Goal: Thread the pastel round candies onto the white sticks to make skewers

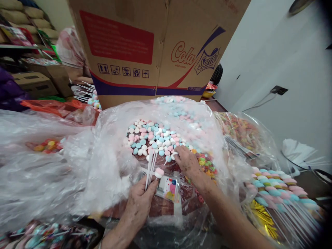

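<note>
Several thin white sticks (151,166) stand up from my left hand (142,195), whose fingers are closed round them. One pink and white marshmallow (159,172) sits at the top of a stick by the thumb. My right hand (187,162) is at the near edge of a pile of pink, blue and white marshmallows (155,136). Its fingertips pinch a white piece that looks like a marshmallow, partly hidden by the fingers. Colourful ring candies (207,164) lie beside the right wrist. Between the hands is a printed packet (168,188).
A large cardboard box (155,45) stands behind the pile. Clear plastic bags (109,166) surround the work area. Finished marshmallow skewers (282,190) and gold ties (263,219) lie at right, near a bag of gummies (241,129). Another person's sleeve (70,46) shows behind the box.
</note>
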Available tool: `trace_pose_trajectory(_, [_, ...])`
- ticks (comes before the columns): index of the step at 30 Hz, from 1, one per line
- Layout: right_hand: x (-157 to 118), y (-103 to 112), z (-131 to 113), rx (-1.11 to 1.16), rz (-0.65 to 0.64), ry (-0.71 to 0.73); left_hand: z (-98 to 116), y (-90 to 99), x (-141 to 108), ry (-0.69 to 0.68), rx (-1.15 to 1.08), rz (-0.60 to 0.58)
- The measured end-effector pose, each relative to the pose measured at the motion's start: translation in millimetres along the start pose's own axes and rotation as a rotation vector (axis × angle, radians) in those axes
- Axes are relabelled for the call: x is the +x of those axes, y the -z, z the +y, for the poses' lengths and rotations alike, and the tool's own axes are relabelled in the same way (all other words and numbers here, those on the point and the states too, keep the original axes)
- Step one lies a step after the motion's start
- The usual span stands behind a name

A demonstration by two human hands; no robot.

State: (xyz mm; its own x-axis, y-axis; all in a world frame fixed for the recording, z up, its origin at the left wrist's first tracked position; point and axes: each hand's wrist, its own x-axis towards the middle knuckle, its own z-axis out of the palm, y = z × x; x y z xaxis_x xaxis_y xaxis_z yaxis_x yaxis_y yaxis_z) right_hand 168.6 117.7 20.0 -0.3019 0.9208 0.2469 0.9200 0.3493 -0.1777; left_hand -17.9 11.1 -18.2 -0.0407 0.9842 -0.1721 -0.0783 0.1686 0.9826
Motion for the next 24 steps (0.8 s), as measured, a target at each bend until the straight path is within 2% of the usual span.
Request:
trace_pose_trajectory(3, [-3,1,-3,-0.078,-0.049,0.046,1,0.2,0,0.002,0.028,0.005])
trace_pose_trajectory(6, [-13,3,-8,-0.11,-0.068,0.152,4,0.3,-1,-0.016,0.027,-0.001])
trace_pose_trajectory(11, [-42,5,-12,-0.003,-0.068,0.315,7,-0.1,-2,-0.047,0.064,0.009])
trace_pose_trajectory(13, [-49,9,-9,0.099,-0.067,0.285,10,-0.8,-3,-0.039,0.061,0.022])
trace_pose_trajectory(15, [-50,13,-5,0.174,-0.026,0.194,13,-1.7,-4,-0.022,0.056,0.03])
trace_pose_trajectory(17, [-45,15,-1,0.183,0.041,0.083,15,-2.7,-5,-0.016,0.041,0.03])
trace_pose_trajectory(19, [-39,15,-1,0.147,0.073,0.036,17,-3.4,-5,-0.022,0.032,0.029])
trace_pose_trajectory(24, [-39,4,-11,0.079,0.018,0.165,14,-3.0,-4,-0.032,0.054,0.049])
